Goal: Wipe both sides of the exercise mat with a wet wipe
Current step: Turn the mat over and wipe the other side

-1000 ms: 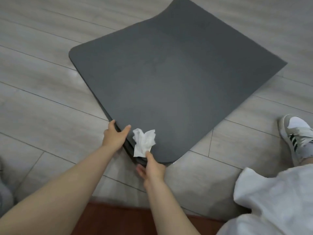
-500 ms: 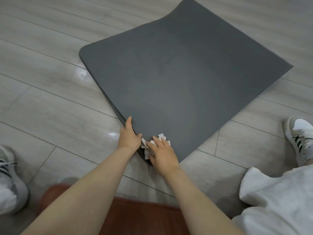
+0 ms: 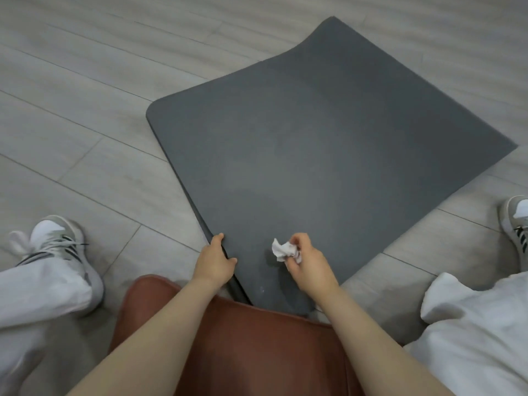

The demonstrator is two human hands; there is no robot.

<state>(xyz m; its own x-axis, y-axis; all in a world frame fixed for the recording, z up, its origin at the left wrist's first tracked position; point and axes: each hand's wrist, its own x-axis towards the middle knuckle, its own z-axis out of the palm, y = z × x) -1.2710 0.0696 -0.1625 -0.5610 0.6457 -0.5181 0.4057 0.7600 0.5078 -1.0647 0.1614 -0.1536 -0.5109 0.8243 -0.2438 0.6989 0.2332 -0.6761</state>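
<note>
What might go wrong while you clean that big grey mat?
The wet wipe is scrunched into a small ball in the right hand, so it may miss patches of the wide mat. The left hand holds only the edge, near one corner; its grip could slip when flipping.

- grey wood-look plank floor all around, pale seams running diagonal
- brown leathery seat cushion right below the hands, nearest the camera
- sneaker, white and grey with dark stripes and laces, off to the left of the hands, white trouser leg coming down to it
- another striped sneaker far right at the frame edge
- white fabric bunched up lower right
</note>
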